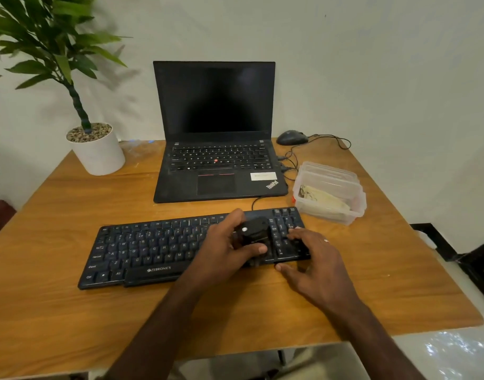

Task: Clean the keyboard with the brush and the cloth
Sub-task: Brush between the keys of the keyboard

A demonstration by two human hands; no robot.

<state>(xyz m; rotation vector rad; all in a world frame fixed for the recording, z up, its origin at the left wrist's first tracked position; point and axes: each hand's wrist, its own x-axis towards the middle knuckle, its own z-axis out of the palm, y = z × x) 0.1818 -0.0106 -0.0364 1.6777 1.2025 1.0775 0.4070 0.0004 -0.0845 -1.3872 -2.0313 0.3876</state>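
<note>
Long black plastic keyboard (pixel 153 250) lies on the brown wooden table (pixel 57 311), long axis running left to right across the person's front. Left hand (pixel 224 250) is clenched around a small black brush block (pixel 254 231) bearing 1 white dot, poised over the keys just left of the number pad. Right hand (pixel 314 259) rests released, fingers spread, on the keyboard's right end, apparently steadying it. Unswept keys lie mainly to the left of the brush. A pale cloth (pixel 325 200), as it appears, sits in the clear plastic box (pixel 353 215) just beyond the keyboard's right end, nearer the right hand.
</note>
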